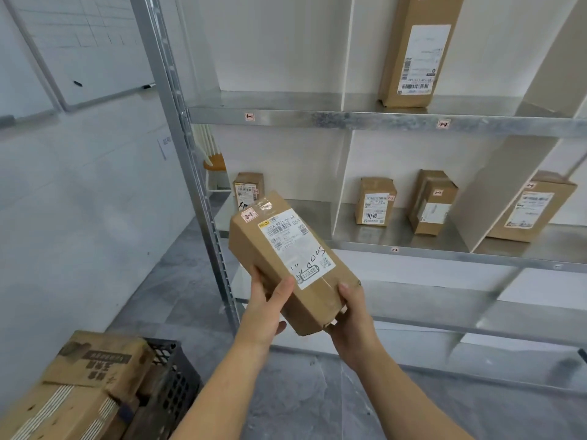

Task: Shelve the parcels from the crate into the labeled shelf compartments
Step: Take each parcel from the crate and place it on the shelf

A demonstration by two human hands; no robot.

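Observation:
I hold a long brown cardboard parcel (286, 258) tilted in front of the metal shelf (349, 117). It bears a white shipping label and a small pink tag reading 2-1. My left hand (270, 300) grips its near left side, thumb on top. My right hand (349, 308) grips its near right corner from below. The black plastic crate (173, 385) stands at the lower left with several cardboard parcels (95, 363) in it. One small parcel (247, 188) stands in the left compartment of the second shelf level, behind the held parcel.
Shelf edge tags read 1-1 (249, 116), 1-2 (443, 124) and 2-2 (394, 249). White dividers (344, 185) split the levels. Three parcels (374, 201) stand to the right on the second level, a tall one (413, 52) on the top. A whiteboard (79, 52) hangs left.

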